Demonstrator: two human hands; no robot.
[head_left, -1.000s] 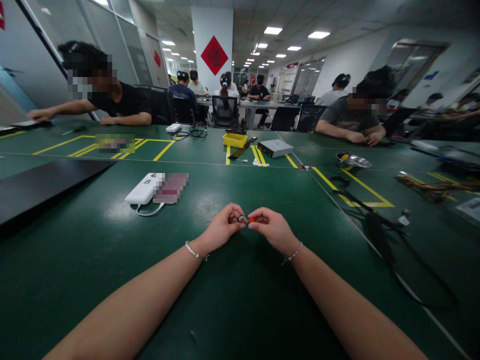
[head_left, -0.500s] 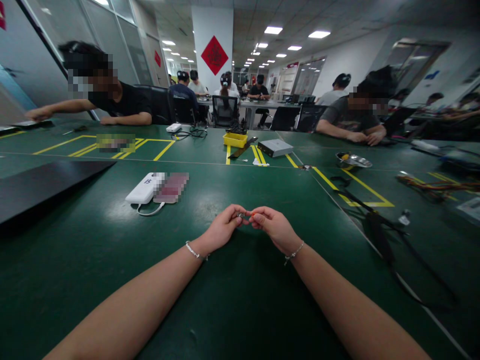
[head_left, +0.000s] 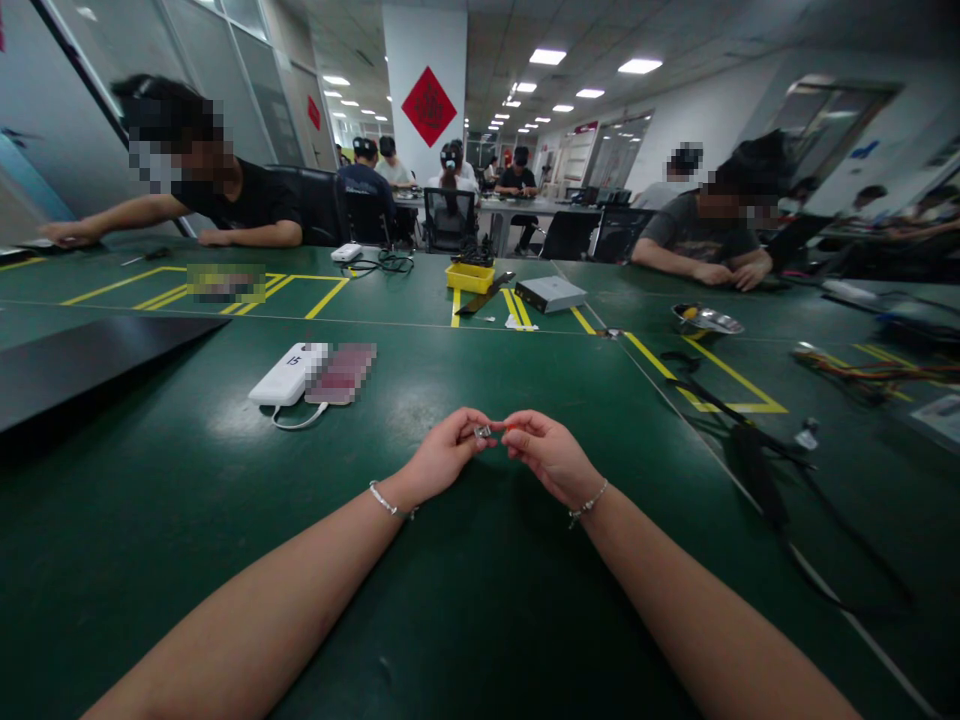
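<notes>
Over the green table [head_left: 465, 570], my left hand [head_left: 446, 452] is closed on a small silvery metal piece [head_left: 482, 432], pinched between thumb and fingers. Its exact kind is too small to make out. Just to the right, my right hand [head_left: 553, 452] pinches a tiny orange-red piece [head_left: 512, 428], mostly covered by the fingertips. The two hands face each other with their fingertips almost meeting. A bracelet circles each wrist.
To the left lie a white power bank [head_left: 290, 374] with a cable and a blurred-out object beside it. Farther back stand a yellow bin [head_left: 470, 277], a grey box [head_left: 551, 293] and a metal dish [head_left: 707, 319]. Black straps [head_left: 757, 470] lie right. Two people sit across the table.
My hands have drawn slightly apart at the fingertips. The silvery piece in my left hand shows more plainly now. The view has shifted a little.
</notes>
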